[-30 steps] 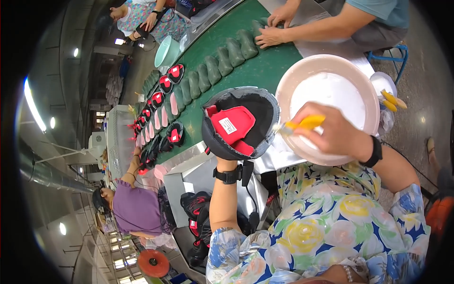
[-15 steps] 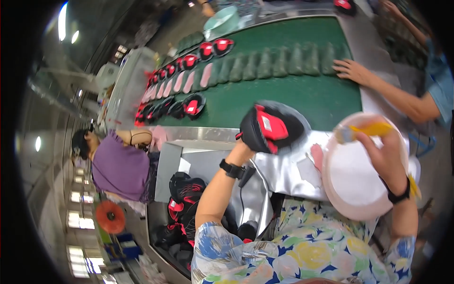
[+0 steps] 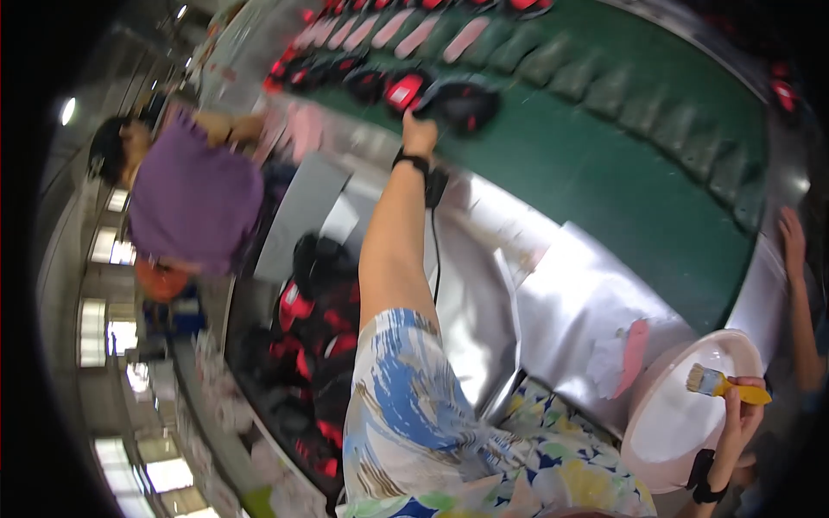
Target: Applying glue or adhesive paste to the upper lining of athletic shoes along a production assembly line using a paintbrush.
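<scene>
My left hand [image 3: 420, 136] reaches out over the green belt, its thumb against a black shoe upper [image 3: 466, 102] with red lining. The fingers are partly hidden and the upper is blurred. Other black-and-red shoe uppers [image 3: 364, 85] stand in a row just left of it. At the lower right, my right hand [image 3: 741, 419] grips a paintbrush [image 3: 730, 386] with a yellow handle and pale bristles. The brush is above a pale pink basin [image 3: 643, 432] with white contents.
Across the green belt [image 3: 596, 155] runs a row of dark green foot-shaped forms [image 3: 609, 91], some with pink insoles [image 3: 466, 39]. A bin of black-and-red uppers [image 3: 319, 345] is beside my left arm. A person in purple [image 3: 194, 190] works at the left; another person's hand [image 3: 793, 242] shows at the right.
My left hand has carried the shoe upper left and away from me, to the end of the row on the belt. My view has turned left. The brush is still in my right hand.
</scene>
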Demonstrator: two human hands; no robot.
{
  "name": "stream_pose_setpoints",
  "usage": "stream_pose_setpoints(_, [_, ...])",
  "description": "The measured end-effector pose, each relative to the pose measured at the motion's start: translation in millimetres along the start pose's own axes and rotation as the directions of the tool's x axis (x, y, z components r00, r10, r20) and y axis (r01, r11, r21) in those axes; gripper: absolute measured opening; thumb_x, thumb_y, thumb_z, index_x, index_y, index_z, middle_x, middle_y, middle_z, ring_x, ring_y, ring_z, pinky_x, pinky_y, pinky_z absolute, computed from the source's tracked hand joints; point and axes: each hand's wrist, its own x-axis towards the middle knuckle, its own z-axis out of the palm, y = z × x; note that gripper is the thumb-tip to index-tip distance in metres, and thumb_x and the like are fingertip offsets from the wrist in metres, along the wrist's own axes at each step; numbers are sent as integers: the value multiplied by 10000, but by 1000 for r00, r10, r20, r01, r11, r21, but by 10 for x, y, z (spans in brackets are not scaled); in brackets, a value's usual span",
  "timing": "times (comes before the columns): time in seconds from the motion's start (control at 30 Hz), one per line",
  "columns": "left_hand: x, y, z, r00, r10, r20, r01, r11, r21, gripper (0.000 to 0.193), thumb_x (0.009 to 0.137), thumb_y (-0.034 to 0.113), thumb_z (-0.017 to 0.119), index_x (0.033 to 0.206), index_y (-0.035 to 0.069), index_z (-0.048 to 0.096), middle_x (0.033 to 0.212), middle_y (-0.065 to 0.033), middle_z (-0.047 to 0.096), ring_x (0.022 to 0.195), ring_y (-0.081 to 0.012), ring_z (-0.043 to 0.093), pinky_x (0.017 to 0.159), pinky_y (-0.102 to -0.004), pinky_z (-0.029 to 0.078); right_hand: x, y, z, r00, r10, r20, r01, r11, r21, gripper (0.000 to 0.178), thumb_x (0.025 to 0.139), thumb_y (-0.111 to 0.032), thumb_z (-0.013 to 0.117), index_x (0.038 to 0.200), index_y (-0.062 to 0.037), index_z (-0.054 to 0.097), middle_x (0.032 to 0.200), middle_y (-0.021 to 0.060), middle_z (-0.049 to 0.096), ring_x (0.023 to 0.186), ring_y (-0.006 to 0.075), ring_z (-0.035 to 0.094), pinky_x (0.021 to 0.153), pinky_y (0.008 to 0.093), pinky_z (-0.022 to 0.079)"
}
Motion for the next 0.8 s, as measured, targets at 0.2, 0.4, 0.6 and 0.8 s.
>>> stream_pose_setpoints(0.2, [-1107, 417, -1938, 935, 184, 303, -285, 899, 334, 808, 733, 465, 834, 1331, -18, 581, 1260, -184, 653, 1178, -259, 620, 988, -315, 478, 57, 107, -153, 996, -85, -11, 84, 994, -69, 142, 993, -56, 592, 1116, 6, 562, 1125, 72, 556, 1067, 165, 582, 976, 291, 442])
stream_pose_setpoints(0.4, [-2799, -263, -2497, 837, -213, 504, -525, -52, 850, 871, 641, 525, 822, 1403, 213, 538, 1379, -194, 522, 1363, -381, 429, 1182, -625, 171, -184, 29, 49, 990, -112, 86, 112, 994, 12, 142, 973, 13, 580, 1114, -4, 571, 1113, 62, 550, 1057, 144, 573, 960, 274, 434])
stream_pose_setpoints(0.6, [-2487, -2, -2217, 726, -32, 687, -685, 58, 726, 579, 795, 289, 774, 1296, 110, 545, 1130, -224, 648, 1065, -421, 617, 902, -485, 511, -440, 118, 48, 998, -55, 39, 53, 997, 57, 131, 923, -52, 676, 1022, -3, 607, 1019, 70, 626, 957, 145, 619, 869, 288, 491])
stream_pose_setpoints(0.8, [-2905, 122, -743, 701, 251, 667, -535, 804, 260, 632, 801, 259, 807, 1334, 32, 555, 1263, -210, 607, 1225, -379, 545, 989, -441, 482, -284, 194, 421, 982, -187, 28, 187, 982, 10, 197, 903, -140, 724, 994, 5, 625, 907, 70, 673, 787, 125, 647, 726, 268, 523])
